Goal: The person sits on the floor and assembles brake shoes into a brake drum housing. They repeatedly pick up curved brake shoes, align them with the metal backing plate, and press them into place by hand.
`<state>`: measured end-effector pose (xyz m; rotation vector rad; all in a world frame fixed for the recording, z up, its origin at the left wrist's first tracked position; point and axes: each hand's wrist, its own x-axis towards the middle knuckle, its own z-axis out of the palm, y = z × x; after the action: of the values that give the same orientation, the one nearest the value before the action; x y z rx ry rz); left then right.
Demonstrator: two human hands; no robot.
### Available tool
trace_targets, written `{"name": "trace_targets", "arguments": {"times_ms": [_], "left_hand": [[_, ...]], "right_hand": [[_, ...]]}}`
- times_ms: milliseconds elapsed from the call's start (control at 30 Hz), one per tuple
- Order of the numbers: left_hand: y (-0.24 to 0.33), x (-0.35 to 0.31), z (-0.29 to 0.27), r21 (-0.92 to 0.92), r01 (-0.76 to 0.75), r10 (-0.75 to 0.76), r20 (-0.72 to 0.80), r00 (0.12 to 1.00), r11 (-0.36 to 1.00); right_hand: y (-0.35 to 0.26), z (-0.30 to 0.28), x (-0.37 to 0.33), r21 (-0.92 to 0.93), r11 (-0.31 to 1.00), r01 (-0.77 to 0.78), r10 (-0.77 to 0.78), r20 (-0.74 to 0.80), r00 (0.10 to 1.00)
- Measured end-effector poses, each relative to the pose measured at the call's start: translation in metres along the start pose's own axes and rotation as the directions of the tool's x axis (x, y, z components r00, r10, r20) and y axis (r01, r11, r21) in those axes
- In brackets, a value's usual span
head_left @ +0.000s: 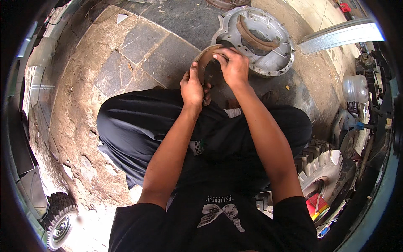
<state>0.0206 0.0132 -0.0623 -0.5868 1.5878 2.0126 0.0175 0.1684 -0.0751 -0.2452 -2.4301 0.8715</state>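
Observation:
A curved, rust-brown brake shoe (204,60) is held up in front of my crossed legs. My left hand (192,90) is closed round its lower left end, thumb along the outer edge and fingers partly hidden behind. At its upper right end my right hand (235,69) grips with bent fingers over the lining. Just beyond, a round grey cast-metal housing (286,52) with holes along its rim rests on the floor. A second brake shoe (247,37) lies inside that housing.
Worn dark floor tiles (168,54) meet broken concrete at left. A rusty round part (226,3) sits at the far edge. To the right are a metal beam (340,37), a clear plastic bottle (355,88) and a large treaded tyre (323,168). Another wheel (62,224) stands lower left.

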Motion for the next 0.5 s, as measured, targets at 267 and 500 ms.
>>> {"name": "trace_targets", "arguments": {"times_ms": [267, 500], "left_hand": [[0.001, -0.004, 0.000, 0.016, -0.002, 0.003, -0.047, 0.999, 1.000], [-0.008, 0.002, 0.003, 0.006, -0.095, 0.095, -0.111, 0.989, 0.995]], "right_hand": [[0.007, 0.008, -0.007, -0.051, 0.999, -0.016, 0.016, 0.008, 1.000], [0.012, 0.007, -0.005, -0.086, 0.996, -0.037, 0.035, -0.025, 0.999]]}}
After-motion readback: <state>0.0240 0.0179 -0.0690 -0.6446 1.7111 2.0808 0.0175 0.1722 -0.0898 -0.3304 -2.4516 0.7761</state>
